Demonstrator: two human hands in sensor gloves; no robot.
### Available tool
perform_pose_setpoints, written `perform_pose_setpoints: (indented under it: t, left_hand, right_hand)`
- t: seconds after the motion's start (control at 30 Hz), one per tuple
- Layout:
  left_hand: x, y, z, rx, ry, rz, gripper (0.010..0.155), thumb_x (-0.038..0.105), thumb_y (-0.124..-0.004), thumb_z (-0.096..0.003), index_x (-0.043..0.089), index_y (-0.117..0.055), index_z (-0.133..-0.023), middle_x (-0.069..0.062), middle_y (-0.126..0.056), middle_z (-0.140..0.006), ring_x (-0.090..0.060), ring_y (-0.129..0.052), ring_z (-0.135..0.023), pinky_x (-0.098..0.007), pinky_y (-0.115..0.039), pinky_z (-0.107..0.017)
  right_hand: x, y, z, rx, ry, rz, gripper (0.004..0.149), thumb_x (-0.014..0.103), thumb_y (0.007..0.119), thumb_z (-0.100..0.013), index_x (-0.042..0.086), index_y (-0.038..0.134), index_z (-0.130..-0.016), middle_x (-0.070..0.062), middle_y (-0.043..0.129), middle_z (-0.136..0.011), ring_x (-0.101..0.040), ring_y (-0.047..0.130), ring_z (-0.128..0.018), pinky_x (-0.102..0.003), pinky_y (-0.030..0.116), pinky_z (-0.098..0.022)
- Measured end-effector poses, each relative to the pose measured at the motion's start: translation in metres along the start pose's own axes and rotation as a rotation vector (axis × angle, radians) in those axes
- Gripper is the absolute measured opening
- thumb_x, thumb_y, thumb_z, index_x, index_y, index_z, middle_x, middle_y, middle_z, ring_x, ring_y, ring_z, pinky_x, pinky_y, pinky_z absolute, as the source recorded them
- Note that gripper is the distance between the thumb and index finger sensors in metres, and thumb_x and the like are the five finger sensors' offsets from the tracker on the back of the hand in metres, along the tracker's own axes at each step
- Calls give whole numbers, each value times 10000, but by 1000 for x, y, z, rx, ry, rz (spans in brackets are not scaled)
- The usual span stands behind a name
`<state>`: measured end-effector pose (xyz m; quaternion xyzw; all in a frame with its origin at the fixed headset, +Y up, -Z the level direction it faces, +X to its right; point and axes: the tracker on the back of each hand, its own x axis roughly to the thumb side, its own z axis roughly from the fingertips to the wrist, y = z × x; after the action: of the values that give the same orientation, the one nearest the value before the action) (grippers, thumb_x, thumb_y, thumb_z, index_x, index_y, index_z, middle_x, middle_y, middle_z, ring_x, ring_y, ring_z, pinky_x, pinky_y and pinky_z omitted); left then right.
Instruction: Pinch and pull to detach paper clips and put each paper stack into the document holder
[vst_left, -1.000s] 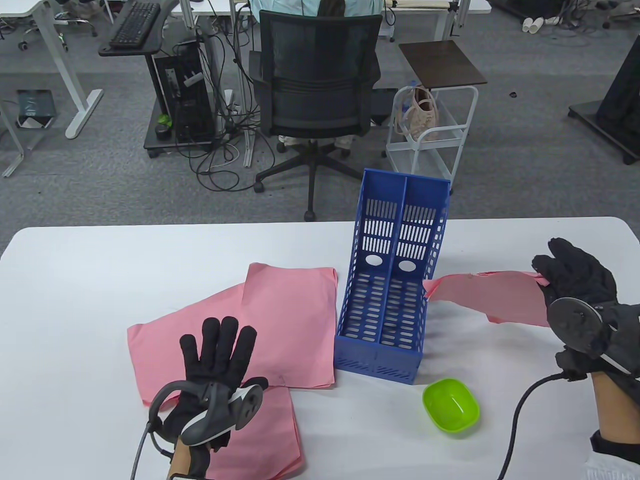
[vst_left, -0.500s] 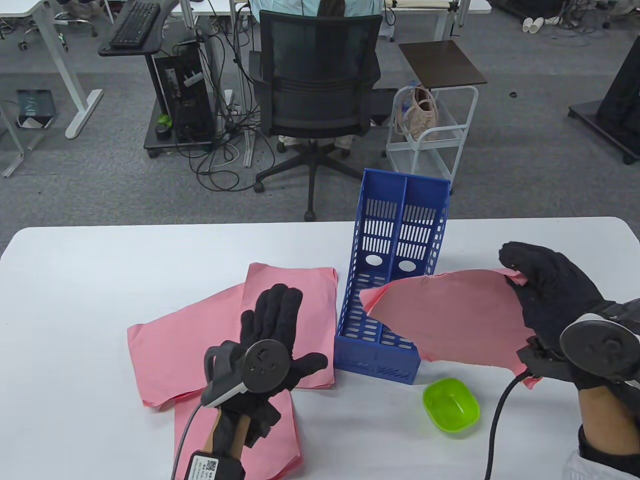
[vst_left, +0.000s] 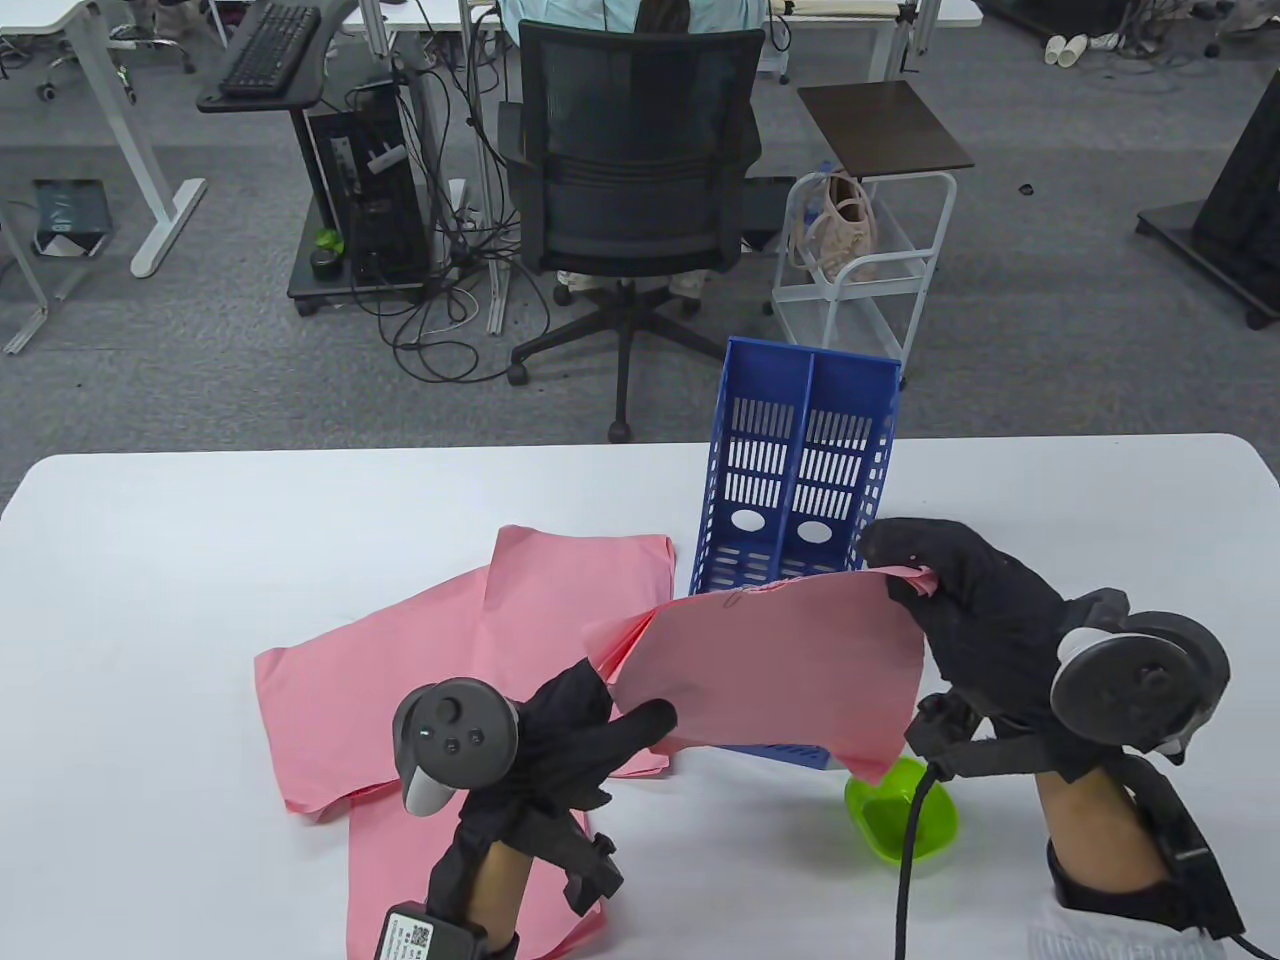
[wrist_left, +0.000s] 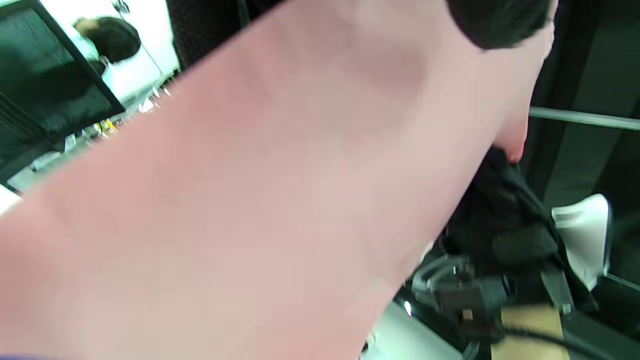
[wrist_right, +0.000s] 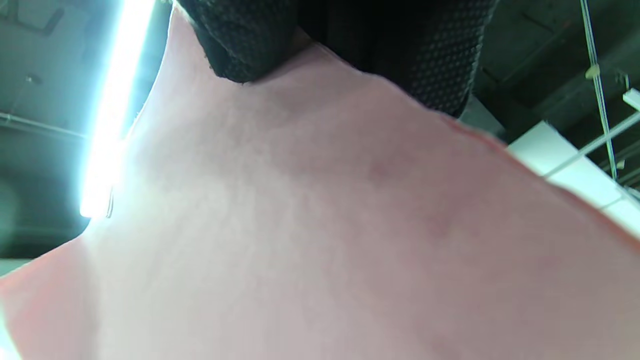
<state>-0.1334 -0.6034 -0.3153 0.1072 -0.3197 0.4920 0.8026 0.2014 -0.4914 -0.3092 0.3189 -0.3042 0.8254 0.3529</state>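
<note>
- The right hand (vst_left: 985, 625) grips the upper right edge of a pink paper stack (vst_left: 775, 670), with fingers and thumb curled over that edge; the right wrist view confirms glove tips clamped on the sheet's rim.
- The left hand (vst_left: 570, 735) meets the lower left edge of the same stack. The thumb lies against the paper; the remaining fingers are hidden behind it, so whether they pinch the sheet cannot be told.
- The stack is held in the air at centre frame, in front of the blue document holder (vst_left: 800, 450) and above the green bowl (vst_left: 905, 815), covering the holder's lower front.
- Orientation: the stack's long axis runs left to right across the frame, rising slightly toward the right. Its broad face is turned toward the camera and its top edge sags between the two hands.
- A small dark mark near the top edge, left of centre, is probably the paper clip (vst_left: 735, 597); it is too small to confirm.
- Progress, as a judgement: the task is at an early stage. Both visible compartments of the holder show no paper, and the bowl appears to hold no clips.
- Remaining work: the clip on the held stack is not yet detached, and the stack is not yet placed in the holder.
- Further pink stacks (vst_left: 440, 660) lie flat on the white table (vst_left: 200, 560) at left of centre, overlapping one another, and await handling.
</note>
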Motion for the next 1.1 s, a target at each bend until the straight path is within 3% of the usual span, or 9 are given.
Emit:
perform_pose_setpoints:
  t: [0.07,0.13,0.23,0.33,0.47,0.67,0.83,1.0,1.1]
  left_hand:
    - [2,4,3,89,18,20,459,447,-642,-579,262,-748,-986,-23,-943,-870,-209,-1023,-708,-449,-818,-622]
    - [6,10,5,153,31,-19,430,415,-671,-568,235,-805,-935,-30,-989,-778,-193,-1053,-611,-430,-847,-564]
    - [14,16,7,153,37,-181,421,410,-674,-568,223,-820,-917,-24,-1001,-739,-171,-1061,-569,-411,-860,-540]
    - [23,15,8,150,40,-286,419,407,-682,-564,216,-835,-904,-24,-1011,-716,-166,-1067,-544,-407,-867,-526]
    - [33,9,7,105,31,-404,418,406,-688,-559,217,-844,-897,-27,-1017,-707,-168,-1070,-535,-409,-869,-522]
    - [41,6,7,60,32,-504,415,405,-692,-553,226,-850,-893,-19,-1018,-716,-166,-1071,-549,-412,-870,-530]
    - [43,9,7,45,30,-553,411,406,-697,-545,235,-857,-884,-16,-1021,-710,-182,-1072,-543,-411,-873,-528]
    - [43,9,7,-17,25,-558,420,433,-683,-531,260,-855,-873,-15,-1021,-703,-193,-1067,-535,-441,-858,-518]
    - [45,9,7,-30,28,-571,408,400,-709,-537,237,-878,-869,-11,-1036,-691,-168,-1081,-527,-402,-886,-519]
  right_hand:
    - [-2,8,3,18,16,-8,382,273,644,-585,242,611,-965,-97,819,-926,-260,948,-702,-371,787,-569]
    - [-3,10,5,13,27,52,428,301,652,-589,213,586,-1003,-129,781,-976,-300,920,-759,-400,767,-604]
    - [6,10,3,-38,1,194,618,393,672,-586,145,457,-1110,-233,592,-1124,-438,746,-946,-519,654,-706]
    - [27,15,1,-64,-75,342,629,425,680,-576,143,497,-1107,-245,567,-1143,-467,699,-980,-556,614,-729]
    - [47,32,-3,15,-157,449,575,442,703,-558,161,615,-1052,-197,687,-1089,-412,800,-919,-511,670,-704]
    - [49,53,-8,163,-167,416,488,440,736,-534,200,719,-959,-130,837,-963,-324,929,-776,-435,759,-621]
    - [42,58,-8,236,-160,330,385,405,732,-544,235,769,-887,-84,896,-885,-276,973,-693,-399,792,-574]
    - [37,61,-8,333,-167,227,372,386,749,-539,238,773,-879,-74,905,-874,-265,982,-682,-389,800,-565]
    - [37,60,-5,333,-177,237,355,375,736,-546,240,779,-872,-62,911,-861,-252,987,-667,-379,805,-556]
